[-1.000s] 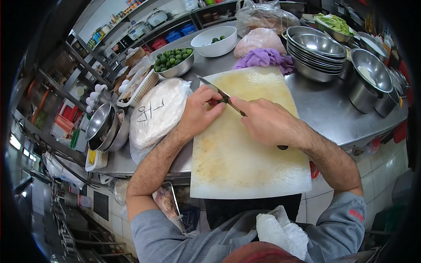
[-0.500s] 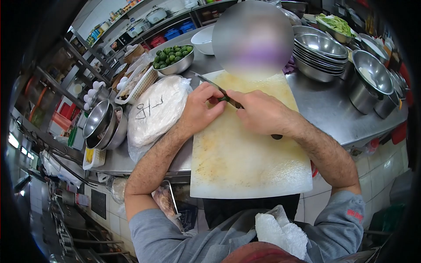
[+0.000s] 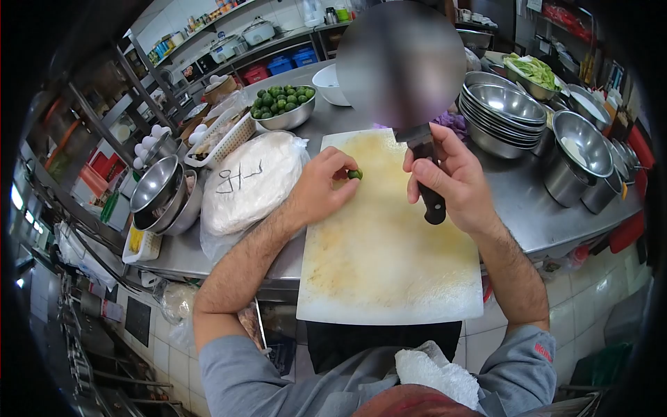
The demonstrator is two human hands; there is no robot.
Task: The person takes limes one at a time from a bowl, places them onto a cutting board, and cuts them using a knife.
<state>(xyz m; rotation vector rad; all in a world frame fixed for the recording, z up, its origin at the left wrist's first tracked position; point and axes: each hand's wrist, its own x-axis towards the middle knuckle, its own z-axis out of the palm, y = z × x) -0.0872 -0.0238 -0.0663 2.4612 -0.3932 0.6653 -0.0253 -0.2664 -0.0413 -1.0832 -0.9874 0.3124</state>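
Observation:
On the upper left of the cutting board [image 3: 389,264], my left hand [image 3: 319,182] is closed with thumb and fingertips round a small green lime [image 3: 355,174]. My right hand [image 3: 462,182] grips a knife by its black riveted handle [image 3: 435,201], raised above the right side of the board. The blade points upward and most of it is lost in a blurred patch. Knife and lime are apart. Behind my left hand a metal bowl [image 3: 286,122] is heaped with green limes [image 3: 281,101].
A plastic-wrapped white bundle [image 3: 246,184] with black writing lies left of the board. Stacked metal bowls [image 3: 504,115] and metal pots [image 3: 580,156] stand on the right. Purple leaves [image 3: 453,124] lie behind the board. Nested bowls [image 3: 160,194] sit at the far left.
My right hand has lifted the knife away from the lime, up and to the right, turning its blade upward. My left hand stays at the lime.

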